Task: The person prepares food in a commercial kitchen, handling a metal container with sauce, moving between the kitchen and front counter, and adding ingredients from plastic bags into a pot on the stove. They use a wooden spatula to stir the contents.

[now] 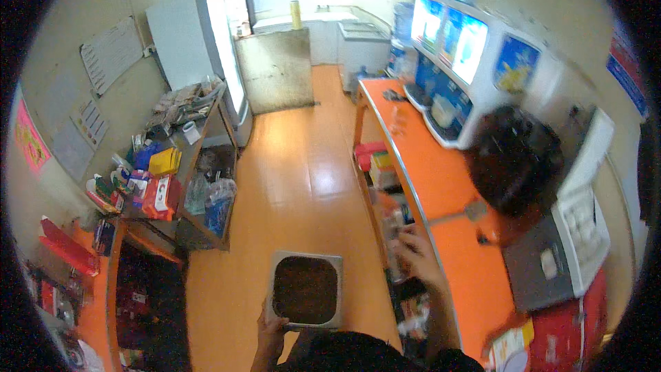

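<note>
A square metal container (334, 292) with rounded inner corners and a dark inside is held low in front of my body. My left hand (272, 323) grips its lower left corner, thumb on the rim. My right hand (415, 253) is raised beside the metal edge of the long orange counter (434, 175), over the shelf goods below it. Its fingers look bent and apart, with no object visible in them, though motion blurs it.
A co-worker's dark-haired head (516, 160) leans over the counter at right, near a drink dispenser (449, 36) and a dark grey machine (539, 268). At left stand a side table with boxes (161, 196) and a fridge (181, 36). A metal panel (273, 72) stands ahead.
</note>
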The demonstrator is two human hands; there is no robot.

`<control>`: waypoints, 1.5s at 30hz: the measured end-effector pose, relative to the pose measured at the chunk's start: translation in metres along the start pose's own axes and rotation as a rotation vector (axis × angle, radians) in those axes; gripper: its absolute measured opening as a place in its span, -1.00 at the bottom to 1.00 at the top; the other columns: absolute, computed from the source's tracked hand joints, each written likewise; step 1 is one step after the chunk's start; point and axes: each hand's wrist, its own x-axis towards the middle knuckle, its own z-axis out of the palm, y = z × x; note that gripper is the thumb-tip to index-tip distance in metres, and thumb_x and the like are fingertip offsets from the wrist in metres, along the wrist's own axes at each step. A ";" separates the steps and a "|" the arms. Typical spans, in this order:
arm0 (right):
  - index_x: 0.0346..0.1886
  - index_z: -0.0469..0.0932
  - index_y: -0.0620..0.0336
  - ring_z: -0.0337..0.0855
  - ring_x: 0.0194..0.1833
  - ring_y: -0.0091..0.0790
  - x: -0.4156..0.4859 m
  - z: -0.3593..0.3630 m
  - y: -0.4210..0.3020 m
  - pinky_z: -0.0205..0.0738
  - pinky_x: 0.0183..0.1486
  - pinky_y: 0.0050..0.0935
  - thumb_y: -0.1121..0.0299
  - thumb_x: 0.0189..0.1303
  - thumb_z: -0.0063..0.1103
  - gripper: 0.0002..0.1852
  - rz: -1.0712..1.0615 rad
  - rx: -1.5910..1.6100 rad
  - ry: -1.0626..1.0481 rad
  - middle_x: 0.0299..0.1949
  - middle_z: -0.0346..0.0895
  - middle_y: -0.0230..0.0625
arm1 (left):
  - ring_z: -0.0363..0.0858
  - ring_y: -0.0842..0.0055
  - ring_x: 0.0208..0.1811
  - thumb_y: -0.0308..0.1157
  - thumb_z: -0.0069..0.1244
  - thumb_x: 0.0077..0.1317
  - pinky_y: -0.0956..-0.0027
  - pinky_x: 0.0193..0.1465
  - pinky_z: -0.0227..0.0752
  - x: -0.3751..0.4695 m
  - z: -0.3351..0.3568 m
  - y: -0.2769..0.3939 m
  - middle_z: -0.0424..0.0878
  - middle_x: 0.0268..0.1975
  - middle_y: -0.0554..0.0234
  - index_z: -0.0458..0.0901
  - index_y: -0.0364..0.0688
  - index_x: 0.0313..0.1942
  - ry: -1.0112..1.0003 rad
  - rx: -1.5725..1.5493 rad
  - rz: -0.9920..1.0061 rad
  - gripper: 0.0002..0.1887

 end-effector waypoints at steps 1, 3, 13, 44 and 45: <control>-0.34 0.50 0.33 0.30 -0.02 -0.37 0.048 0.026 0.009 0.17 0.12 -0.44 0.30 0.18 0.17 -0.77 -0.117 -0.051 -0.055 -0.09 0.25 -0.29 | 0.58 0.30 -0.13 -0.55 0.02 -0.13 0.26 -0.33 0.65 0.034 -0.005 0.004 0.47 0.02 0.10 0.16 -0.24 0.25 0.043 -0.009 0.034 -0.20; -0.37 0.51 0.32 0.29 -0.03 -0.33 0.128 0.068 0.027 0.17 0.11 -0.42 0.24 0.18 0.21 -0.72 -0.040 -0.036 -0.188 -0.14 0.24 -0.25 | 0.59 0.34 -0.26 -0.42 0.01 -0.02 0.24 -0.38 0.62 0.109 -0.006 0.008 0.50 -0.12 0.12 0.22 -0.23 0.20 0.123 -0.023 0.041 -0.31; -0.44 0.61 0.30 0.36 -0.06 -0.17 0.447 0.041 0.165 0.26 0.03 -0.28 0.08 0.07 0.25 -0.62 0.201 -0.500 0.228 -0.19 0.35 -0.12 | 0.59 0.41 -0.35 -0.60 -0.11 0.08 0.20 -0.46 0.63 0.506 0.013 0.108 0.54 -0.21 0.10 0.15 -0.19 0.26 0.206 -0.197 0.001 -0.34; 0.03 0.38 0.21 0.45 -0.03 -0.23 1.384 0.011 0.538 0.36 0.08 -0.25 0.40 0.03 0.19 -0.56 0.353 -1.350 -0.093 -0.07 0.45 -0.10 | 0.54 0.51 -0.34 -0.49 -0.09 0.07 0.41 -0.38 0.61 1.319 0.240 0.310 0.40 -0.20 0.23 0.11 0.09 0.34 -0.027 -0.091 0.122 -0.24; 0.05 0.37 0.21 0.45 -0.03 -0.24 1.407 0.016 0.542 0.36 0.08 -0.25 0.41 0.03 0.18 -0.55 0.321 -1.345 -0.141 -0.06 0.45 -0.11 | 0.52 0.52 -0.36 -0.48 -0.09 0.08 0.42 -0.38 0.61 1.320 0.241 0.311 0.39 -0.20 0.24 0.11 0.08 0.34 0.026 -0.073 0.134 -0.25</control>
